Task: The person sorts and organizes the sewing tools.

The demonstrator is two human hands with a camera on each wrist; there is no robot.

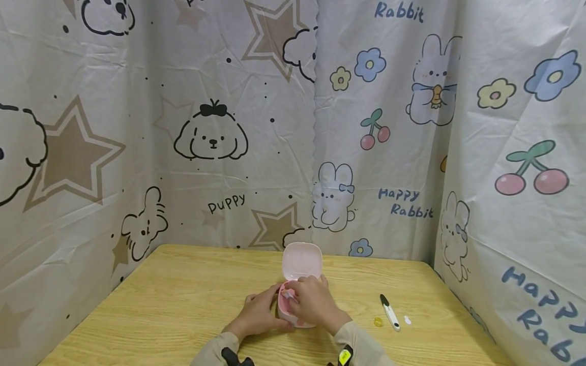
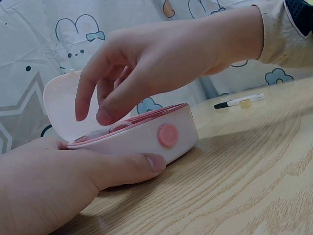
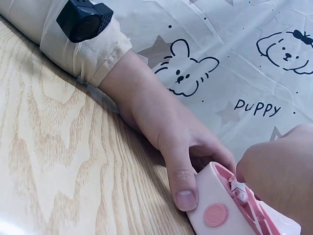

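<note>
A small white box with a pink inner rim and a round pink button on its front stands on the table, its lid raised at the back. My left hand grips the box's left side, thumb along the front wall. Over the opening, my right hand reaches down with bent fingers; thumb and index tips stand apart, with nothing visible between them in the left wrist view. A small star-patterned piece lies inside the box near the right hand. The box's other contents are mostly hidden by that hand.
To the right on the wooden table lies a slim black-and-white pen-like item. A small yellow translucent piece and a small white piece lie on either side of it. Printed curtains stand behind the table.
</note>
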